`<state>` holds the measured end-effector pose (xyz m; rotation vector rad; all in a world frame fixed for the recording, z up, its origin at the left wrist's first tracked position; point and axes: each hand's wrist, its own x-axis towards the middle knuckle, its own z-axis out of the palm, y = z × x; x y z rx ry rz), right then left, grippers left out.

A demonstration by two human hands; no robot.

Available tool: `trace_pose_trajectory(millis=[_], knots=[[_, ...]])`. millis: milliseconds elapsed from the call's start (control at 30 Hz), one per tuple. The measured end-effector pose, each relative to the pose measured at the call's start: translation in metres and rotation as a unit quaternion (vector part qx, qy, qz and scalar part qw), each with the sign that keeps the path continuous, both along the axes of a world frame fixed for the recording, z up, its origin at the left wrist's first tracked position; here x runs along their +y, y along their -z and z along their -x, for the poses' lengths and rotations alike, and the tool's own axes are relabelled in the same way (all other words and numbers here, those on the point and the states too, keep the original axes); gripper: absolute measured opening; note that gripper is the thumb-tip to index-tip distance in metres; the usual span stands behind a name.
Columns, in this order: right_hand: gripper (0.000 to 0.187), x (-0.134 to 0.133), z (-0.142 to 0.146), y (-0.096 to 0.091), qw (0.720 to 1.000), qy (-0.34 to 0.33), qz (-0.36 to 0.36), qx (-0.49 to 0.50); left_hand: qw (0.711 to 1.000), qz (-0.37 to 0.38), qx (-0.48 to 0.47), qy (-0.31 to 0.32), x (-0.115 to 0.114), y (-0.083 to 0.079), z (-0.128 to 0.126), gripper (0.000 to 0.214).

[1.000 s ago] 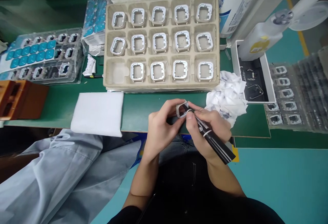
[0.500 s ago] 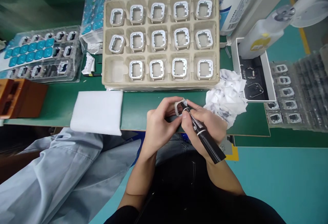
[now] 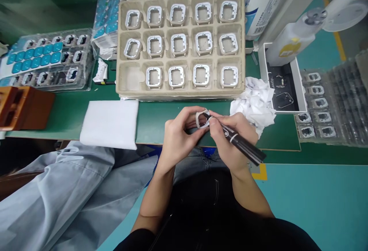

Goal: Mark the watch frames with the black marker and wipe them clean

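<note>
Nearest, the right hand (image 3: 229, 156) grips a black cylindrical marker pen (image 3: 245, 146), tip at a pale rounded-square frame (image 3: 197, 120) pinched by the left hand (image 3: 177, 140) above the green bench (image 3: 161, 117). Inking seems in hand; the next move calls for steady, fine turning. Far, a beige moulded tray (image 3: 181, 94) holds similar frames (image 3: 201, 75).

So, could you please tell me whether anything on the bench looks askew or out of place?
Two small things: in the tray, the middle row's leftmost frame sits skewed, unlike the straighter one beside it, and a crumpled white heap lies loosely by the near right corner.
</note>
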<state>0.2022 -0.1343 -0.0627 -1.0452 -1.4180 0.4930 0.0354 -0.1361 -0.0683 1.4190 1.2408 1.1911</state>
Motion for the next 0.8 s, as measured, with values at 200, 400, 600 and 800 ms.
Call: trace_pose_trajectory(millis=[200,400,600,800], knots=[[0.018,-0.002,0.003,0.001,0.999,0.015,-0.018,-0.024,1.000,-0.004,-0.010,0.005,0.001,-0.001,0.000,0.045],[0.019,0.001,0.002,0.003,1.000,0.025,-0.009,-0.002,1.000,0.005,-0.018,0.009,0.003,-0.002,0.001,0.046],[0.020,0.001,-0.001,0.005,1.000,0.019,0.000,0.024,0.997,0.045,-0.058,0.032,0.008,0.001,0.005,0.052],[0.016,0.000,-0.001,0.009,0.999,0.020,0.007,0.032,0.991,0.092,-0.083,0.051,0.014,-0.005,0.010,0.057]])
